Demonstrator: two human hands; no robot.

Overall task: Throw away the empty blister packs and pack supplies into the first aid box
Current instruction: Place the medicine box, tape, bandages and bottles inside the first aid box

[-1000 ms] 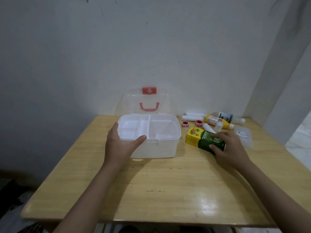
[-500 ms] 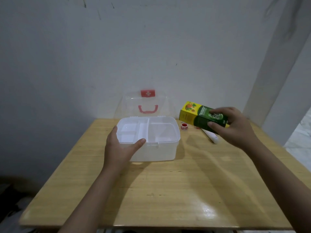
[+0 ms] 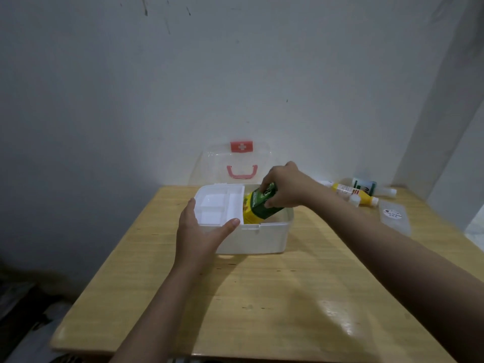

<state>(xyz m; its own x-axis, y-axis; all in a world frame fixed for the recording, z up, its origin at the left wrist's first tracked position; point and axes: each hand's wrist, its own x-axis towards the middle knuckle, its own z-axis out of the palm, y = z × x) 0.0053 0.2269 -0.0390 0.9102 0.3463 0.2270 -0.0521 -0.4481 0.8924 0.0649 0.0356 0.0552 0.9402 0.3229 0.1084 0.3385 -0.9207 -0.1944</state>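
A white first aid box (image 3: 262, 238) stands open on the wooden table, its clear lid (image 3: 217, 163) with a red cross label and pink handle leaning up against the wall. My left hand (image 3: 199, 229) holds the box's front left corner, thumb hooked over the rim beside the white insert tray (image 3: 217, 205). My right hand (image 3: 285, 188) grips a green and yellow carton (image 3: 258, 208), tilted yellow end down into the box's right compartment.
At the table's back right lie a yellow bottle (image 3: 351, 193), a green-labelled white bottle (image 3: 366, 185) and a clear flat plastic pouch (image 3: 394, 216). The wooden table (image 3: 262, 297) stretches toward me. A wall stands close behind the box.
My right hand lifted the carton off the table, carried it left over the box and tipped it into the right compartment. My left hand kept its hold on the box.
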